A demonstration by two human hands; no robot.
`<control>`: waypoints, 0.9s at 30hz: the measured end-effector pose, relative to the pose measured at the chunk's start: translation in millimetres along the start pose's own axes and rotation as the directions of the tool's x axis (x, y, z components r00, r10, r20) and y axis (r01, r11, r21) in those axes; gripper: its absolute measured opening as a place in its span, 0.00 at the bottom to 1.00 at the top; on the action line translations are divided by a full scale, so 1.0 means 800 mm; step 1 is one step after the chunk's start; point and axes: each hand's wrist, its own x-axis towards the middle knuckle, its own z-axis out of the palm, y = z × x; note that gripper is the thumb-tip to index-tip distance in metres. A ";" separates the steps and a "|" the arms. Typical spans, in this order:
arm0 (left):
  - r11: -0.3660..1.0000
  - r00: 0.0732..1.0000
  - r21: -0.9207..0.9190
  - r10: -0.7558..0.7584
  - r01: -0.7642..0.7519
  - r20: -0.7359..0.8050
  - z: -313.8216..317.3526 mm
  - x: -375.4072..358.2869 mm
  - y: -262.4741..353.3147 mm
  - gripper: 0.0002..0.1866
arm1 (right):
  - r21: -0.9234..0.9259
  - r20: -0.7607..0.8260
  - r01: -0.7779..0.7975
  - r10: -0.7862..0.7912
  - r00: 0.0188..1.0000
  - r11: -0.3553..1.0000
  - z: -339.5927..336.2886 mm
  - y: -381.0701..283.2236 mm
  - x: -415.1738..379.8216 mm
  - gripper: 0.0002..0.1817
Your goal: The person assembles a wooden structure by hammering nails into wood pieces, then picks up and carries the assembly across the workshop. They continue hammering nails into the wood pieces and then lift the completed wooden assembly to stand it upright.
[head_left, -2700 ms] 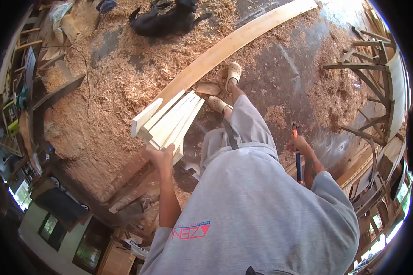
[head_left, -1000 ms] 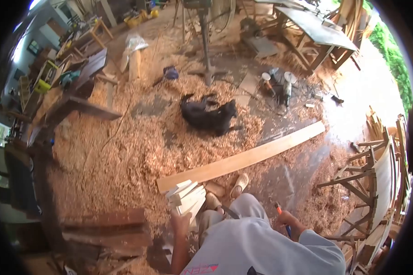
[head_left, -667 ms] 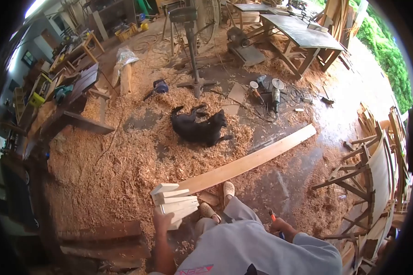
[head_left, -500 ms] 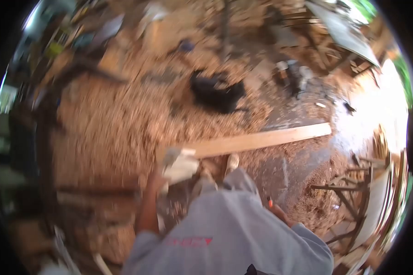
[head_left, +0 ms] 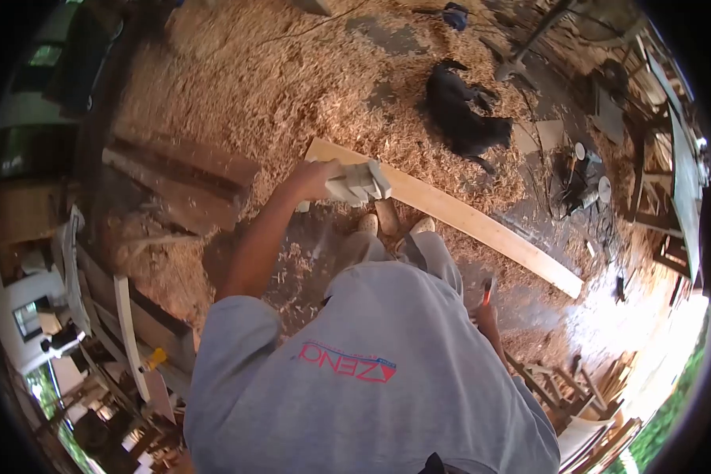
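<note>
My left hand [head_left: 314, 181] is closed round several short, pale wooden blocks [head_left: 359, 183], held above the near side of a long plank [head_left: 466, 215]. That plank runs slantwise in front of my feet, from upper left to lower right. Low at my right side, my right hand [head_left: 486, 317] is wrapped round a slim tool with an orange-red part [head_left: 487, 294] and a dark end. Its kind is too small to make out. My sleeve and body hide part of the right arm.
Wood shavings [head_left: 268, 103] cover much of the floor. Beyond the plank a black dog [head_left: 464, 110] lies on them. Dark boards [head_left: 182, 174] lie on the left, and scrap wood [head_left: 584, 395] is piled at lower right. A sheet-topped wooden stand [head_left: 683, 166] is at far right.
The view has swung round, so the plank now slopes down to the right and the dog appears farther right. Both hands keep hold of what they had.
</note>
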 end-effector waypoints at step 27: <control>0.877 0.561 -0.422 -0.235 -0.229 -0.793 0.110 -0.048 -0.032 0.57 | -0.223 -0.054 0.901 -0.928 0.370 0.372 0.007 -0.494 -0.048 0.13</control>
